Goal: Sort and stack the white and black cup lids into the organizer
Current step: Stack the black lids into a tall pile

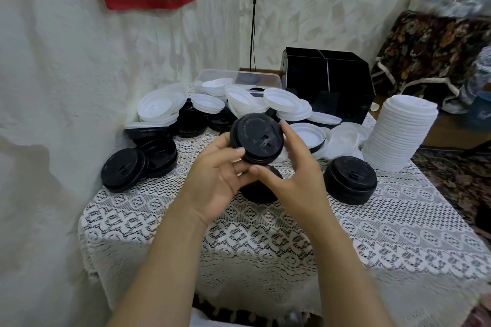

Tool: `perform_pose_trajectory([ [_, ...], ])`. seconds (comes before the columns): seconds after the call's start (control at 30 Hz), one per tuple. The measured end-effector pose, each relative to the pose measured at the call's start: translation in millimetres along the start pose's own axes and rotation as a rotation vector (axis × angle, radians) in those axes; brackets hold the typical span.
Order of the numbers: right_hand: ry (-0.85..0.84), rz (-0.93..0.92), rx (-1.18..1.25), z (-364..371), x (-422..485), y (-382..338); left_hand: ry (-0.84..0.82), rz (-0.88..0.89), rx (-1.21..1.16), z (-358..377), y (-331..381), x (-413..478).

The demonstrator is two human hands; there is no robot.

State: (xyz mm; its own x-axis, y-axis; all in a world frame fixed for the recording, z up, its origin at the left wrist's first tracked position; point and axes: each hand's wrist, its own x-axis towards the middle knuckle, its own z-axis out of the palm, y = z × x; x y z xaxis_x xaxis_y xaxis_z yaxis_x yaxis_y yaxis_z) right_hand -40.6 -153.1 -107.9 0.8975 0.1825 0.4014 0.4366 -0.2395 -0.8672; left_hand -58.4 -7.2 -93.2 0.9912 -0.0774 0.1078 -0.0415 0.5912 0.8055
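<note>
Both your hands are up at centre frame, closed on one small bundle of black lids. Your left hand (220, 175) curls round its lower left rim with the thumb pressed on the edge, and your right hand (296, 175) wraps the right side. The held black lids (256, 141) are tilted top-face toward you, clear of the tabletop (265, 236), with one more dark lid (261, 194) lying on the lace directly beneath them. The organizer (332, 79) stands at upper right of the tabletop, behind the clutter. No lids show above its dividers, though the interior is too dark to be certain. By my read nothing has gone in yet, so the placing is all still ahead. Stacking is partly done: a tall white stack (398, 133) leans at the right edge, and a short black stack (350, 183) sits just left of and below it. Much is left unsorted. Loose white lids (239, 103) are heaped and overlapping across the upper middle, with black ones mixed in under and between them. More black lids (140, 164) lie at left of the frame, some top-up, some hollow-up. A clear plastic tub (239, 75) behind the heap also holds a few white lids. In my judgement you are midway at best: colours only partly separated, the black bundle in hand being gathered, the heap to clear, then every stack to move into the organizer's compartments.
</note>
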Motion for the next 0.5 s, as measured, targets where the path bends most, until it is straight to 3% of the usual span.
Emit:
perform_pose_trajectory([
  [0.33, -0.101, -0.076, -0.006, -16, 0, 2, 0.084, -0.029, 0.088, 0, 0, 2],
  [0.5, 0.034, -0.013, -0.088, -21, 2, 8, 0.334, 0.026, 0.268, -7, -3, 7],
])
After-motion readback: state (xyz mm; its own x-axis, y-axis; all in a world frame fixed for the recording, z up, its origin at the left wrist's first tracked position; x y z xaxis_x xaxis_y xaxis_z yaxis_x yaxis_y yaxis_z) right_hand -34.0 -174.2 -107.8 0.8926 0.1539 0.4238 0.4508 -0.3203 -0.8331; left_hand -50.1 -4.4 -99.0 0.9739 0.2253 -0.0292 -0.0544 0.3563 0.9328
